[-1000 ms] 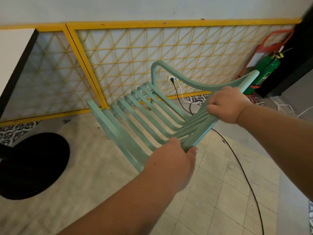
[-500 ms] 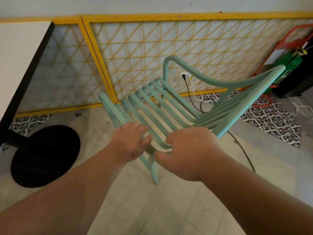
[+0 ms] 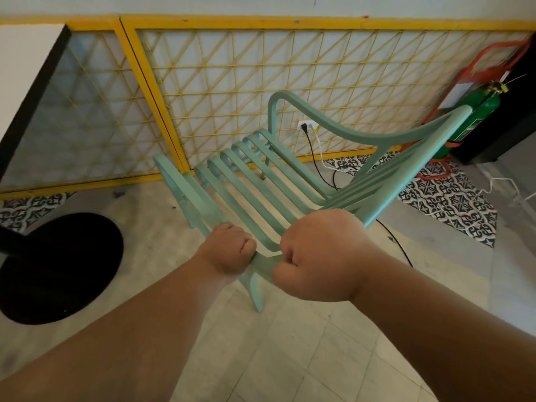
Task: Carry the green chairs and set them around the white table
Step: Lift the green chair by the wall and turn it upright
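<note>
The left hand (image 3: 229, 250) is balled into a fist around the near edge rail of the green chair (image 3: 246, 181), and the right hand (image 3: 322, 256) is clenched on the same rail just beside it, the two knuckles almost meeting. From that grip the chair stretches away, tilted, its slatted seat running forward from the fists and its curved back rising off to the right. One chair leg points down just below the hands, towards the pale tiled floor (image 3: 290, 358).

Left of the chair, well apart from it, the white surface (image 3: 23, 68) shows one corner, with its black round base (image 3: 58, 268) on the floor. Behind the chair stands a yellow lattice panel (image 3: 232, 68), and a black cable (image 3: 314, 158) drops from a wall socket (image 3: 307, 123). Right of the chair's back, a green cylinder (image 3: 475, 117) sits in a red stand (image 3: 493, 53) above patterned tiles (image 3: 452, 198).
</note>
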{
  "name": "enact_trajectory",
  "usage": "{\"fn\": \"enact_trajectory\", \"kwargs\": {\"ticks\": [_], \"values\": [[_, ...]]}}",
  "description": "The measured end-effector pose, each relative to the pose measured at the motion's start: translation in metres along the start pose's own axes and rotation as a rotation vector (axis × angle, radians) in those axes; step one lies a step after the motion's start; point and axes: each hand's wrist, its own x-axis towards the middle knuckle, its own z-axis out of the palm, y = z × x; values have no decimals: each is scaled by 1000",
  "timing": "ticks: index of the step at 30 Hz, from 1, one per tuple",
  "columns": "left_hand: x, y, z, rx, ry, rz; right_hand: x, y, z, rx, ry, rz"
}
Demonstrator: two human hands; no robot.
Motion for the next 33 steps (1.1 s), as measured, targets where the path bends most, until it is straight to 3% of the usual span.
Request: {"fn": "enact_trajectory", "kwargs": {"ticks": [10,22,33], "values": [[-5,17,4,10,117,10,-12,14,3,-20,49,-14],[-11,58,24,168,-48,-32,-32,41,10,20,124,67],[-14,104,53,66,52,-284,-46,81,8,-47,55,0]]}}
